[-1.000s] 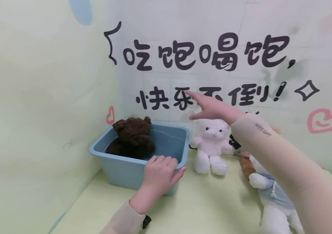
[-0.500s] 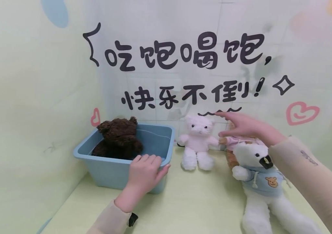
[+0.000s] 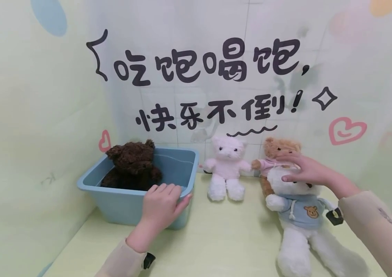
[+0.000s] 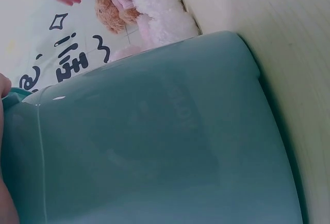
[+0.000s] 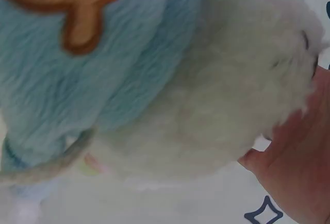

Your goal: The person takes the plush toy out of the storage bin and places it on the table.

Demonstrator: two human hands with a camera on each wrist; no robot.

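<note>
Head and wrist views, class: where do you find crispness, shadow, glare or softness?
Head view: wall lettering crisp; left wrist: small glint on the blue tub, dark shadow along its base; right wrist: fur of the white plush soft, embroidered patch clearer.

Right hand covers part of the face of the white toy; whether it touches the head, cannot tell. Toy's feet cut by bottom edge, head view. Tan bear: most of body hidden behind the toy. Dark bear: lower part hidden by near wall of bin. Left hand: fingertips hidden past rim. Print on sleeve too small to read.
</note>
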